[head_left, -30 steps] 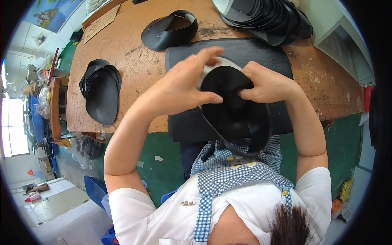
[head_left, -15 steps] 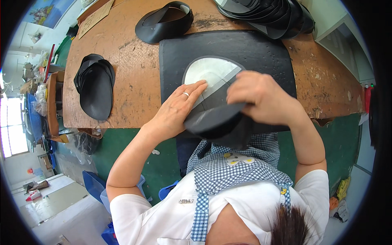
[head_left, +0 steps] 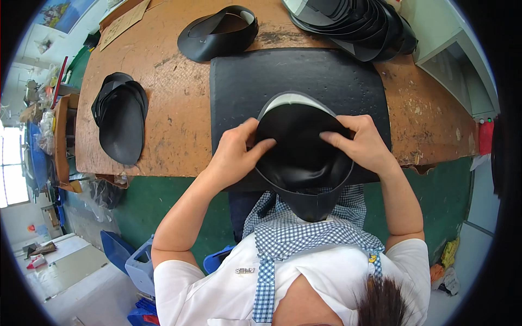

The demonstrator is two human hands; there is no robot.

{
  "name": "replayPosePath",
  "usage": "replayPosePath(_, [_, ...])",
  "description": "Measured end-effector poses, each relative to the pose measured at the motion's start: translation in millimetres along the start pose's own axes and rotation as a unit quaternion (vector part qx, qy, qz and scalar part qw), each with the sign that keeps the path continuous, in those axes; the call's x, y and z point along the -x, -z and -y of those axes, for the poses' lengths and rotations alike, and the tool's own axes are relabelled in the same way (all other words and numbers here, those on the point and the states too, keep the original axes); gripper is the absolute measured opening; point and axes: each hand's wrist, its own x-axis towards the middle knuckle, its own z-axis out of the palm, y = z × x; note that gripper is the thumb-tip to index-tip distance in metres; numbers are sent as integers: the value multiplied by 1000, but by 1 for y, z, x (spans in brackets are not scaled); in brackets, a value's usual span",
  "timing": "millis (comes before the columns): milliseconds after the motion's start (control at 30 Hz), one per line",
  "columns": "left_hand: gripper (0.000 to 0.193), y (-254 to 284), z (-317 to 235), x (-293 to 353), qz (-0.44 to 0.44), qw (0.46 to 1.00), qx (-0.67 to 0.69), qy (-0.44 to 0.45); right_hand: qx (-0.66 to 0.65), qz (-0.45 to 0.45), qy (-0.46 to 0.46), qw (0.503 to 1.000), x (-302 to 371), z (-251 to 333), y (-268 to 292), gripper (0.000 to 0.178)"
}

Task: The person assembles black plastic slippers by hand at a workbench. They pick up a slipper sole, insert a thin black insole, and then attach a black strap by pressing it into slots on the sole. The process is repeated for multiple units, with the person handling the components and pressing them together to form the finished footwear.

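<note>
A black, leather-like piece resembling a shoe upper [head_left: 304, 163] is spread between my two hands, its inside facing up. My left hand [head_left: 235, 152] pinches its left edge, thumb on the inner face and fingers beneath. On the opposite edge, my right hand [head_left: 365, 142] grips in the same way. Beyond the piece shows the rim of a pale, rounded lining [head_left: 293, 99] with a grey border; the rest of it is covered. The near end of the black piece hangs past the table edge, over the checked apron. Underneath lies a black mat [head_left: 244, 81].
On the wooden table [head_left: 174, 108], a looped black piece [head_left: 212, 46] rests beyond the mat. Several overlapping dark oval pieces [head_left: 122, 125] lie at the left. A thick pile of black pieces [head_left: 364, 27] stands far right, close to a pale cabinet [head_left: 457, 70].
My right hand has moved outward to the right edge, and my left hand has left the pale lining for the left edge. The black piece has unfolded over most of the lining.
</note>
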Motion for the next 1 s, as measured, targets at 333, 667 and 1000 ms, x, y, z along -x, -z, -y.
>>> replayPosePath(333, [20,-13,-5,-6,-100,986,27,128,-16,-32,-119,992,-18,-20,-5,30])
replayPosePath(667, [16,-20,14,6,-125,972,160,121,-56,-24,-121,991,-21,-26,-9,29])
replayPosePath(1000, [16,-23,13,7,-143,975,124,116,-7,-21,-109,994,-25,-27,-9,28])
